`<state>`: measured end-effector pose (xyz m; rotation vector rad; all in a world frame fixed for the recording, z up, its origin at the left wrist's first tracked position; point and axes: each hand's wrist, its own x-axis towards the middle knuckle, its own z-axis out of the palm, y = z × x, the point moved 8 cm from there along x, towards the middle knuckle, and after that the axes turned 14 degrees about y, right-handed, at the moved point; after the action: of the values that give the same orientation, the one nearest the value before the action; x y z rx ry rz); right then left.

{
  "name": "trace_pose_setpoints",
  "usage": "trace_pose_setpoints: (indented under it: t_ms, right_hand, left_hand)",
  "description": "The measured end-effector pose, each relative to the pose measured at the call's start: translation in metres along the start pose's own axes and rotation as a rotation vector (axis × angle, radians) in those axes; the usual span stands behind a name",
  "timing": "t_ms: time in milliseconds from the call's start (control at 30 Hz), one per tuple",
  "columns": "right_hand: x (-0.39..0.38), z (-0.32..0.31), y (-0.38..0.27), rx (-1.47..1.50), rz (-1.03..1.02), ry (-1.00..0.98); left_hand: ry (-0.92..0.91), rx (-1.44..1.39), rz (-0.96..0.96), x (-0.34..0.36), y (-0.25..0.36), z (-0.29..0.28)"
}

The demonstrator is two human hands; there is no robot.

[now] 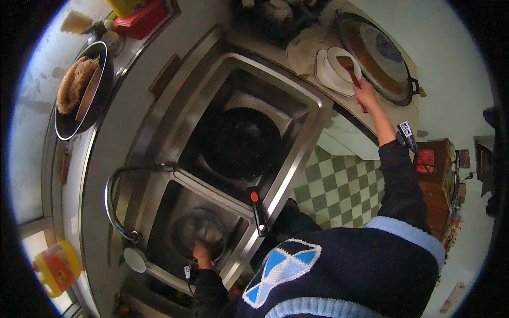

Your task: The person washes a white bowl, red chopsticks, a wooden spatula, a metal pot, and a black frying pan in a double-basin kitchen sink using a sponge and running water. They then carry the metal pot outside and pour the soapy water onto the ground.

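Observation:
My right hand (366, 95) reaches far over the counter and grips a brown-handled utensil (349, 66) whose end rests in a white bowl (333, 57). The bowl stands on a white dish (324, 79) beside a large dark wok (379, 55) with brown residue. My left hand (201, 252) is down in the small basin of a steel sink (159, 132), holding the rim of a round metal bowl (197, 227). A black wok (238, 143) lies in the large basin.
A curved tap (112, 199) arches over the small basin. A dark-handled knife (257, 209) lies on the sink's front edge. At the left a black pan (101, 87) holds a fibrous scrubber (74, 82). A yellow bottle (55, 267) stands lower left; green-checked floor (339, 185) shows right.

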<state>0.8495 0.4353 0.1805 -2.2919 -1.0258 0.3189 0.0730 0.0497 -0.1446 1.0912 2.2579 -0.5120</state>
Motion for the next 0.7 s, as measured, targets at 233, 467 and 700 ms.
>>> trace_pose_setpoints:
  t_ms: [233, 467, 700]
  right_hand:
    - [-0.011, -0.029, -0.044, -0.067, -0.154, 0.024]
    - [-0.244, 0.04, -0.186, 0.129, -0.882, -0.142]
    - [-0.593, 0.261, -0.197, 0.012, -1.13, -1.405]
  left_hand:
    - [0.097, 0.022, 0.531, -0.058, 0.032, -0.038]
    - [-0.393, -1.501, -0.45, -0.096, -0.001, -0.068]
    - [-0.444, -1.995, -0.621, -0.103, -0.004, -0.047]
